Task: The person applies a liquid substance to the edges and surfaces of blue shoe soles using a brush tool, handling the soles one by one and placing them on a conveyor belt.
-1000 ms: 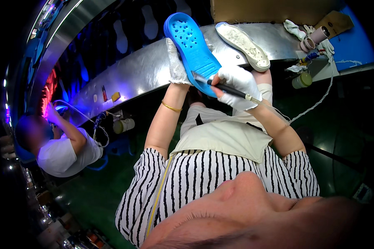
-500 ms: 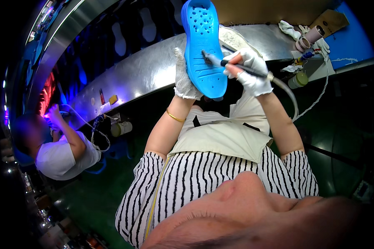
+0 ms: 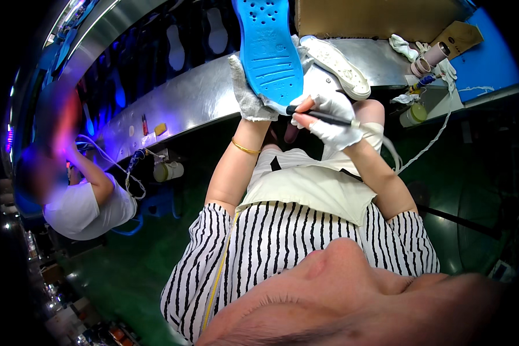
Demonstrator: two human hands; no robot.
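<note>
Left hand (image 3: 251,98): wears a grey-white knit glove and is wrapped around a big blue shoe sole (image 3: 271,57), palm on its left side and fingertips showing on its right.
Blue sole: up in the left grip, above the front edge of the bench, with little holes at the end far from the grip and lines across the middle; its far tip goes out of view.
Right hand (image 3: 331,118): wears a white glove with bare fingertips and pinches a thin brush with a black handle (image 3: 326,118).
Brush tip: pale, at the round near end of the blue sole, just beside the left grip; too small to tell if it touches.
Tube: a soft pale tube (image 3: 392,153) hangs to the right of the right grip.
White sole: a white shoe sole (image 3: 340,66) lies past the right grip, on a shiny metal bench (image 3: 196,95).
Pink cup: a pink cup (image 3: 437,55) stands far to the right of both grips, with a yellow-green jar (image 3: 412,114) lower down.
Other worker: a person in a white shirt (image 3: 92,207) sits well to the left of the left grip.
</note>
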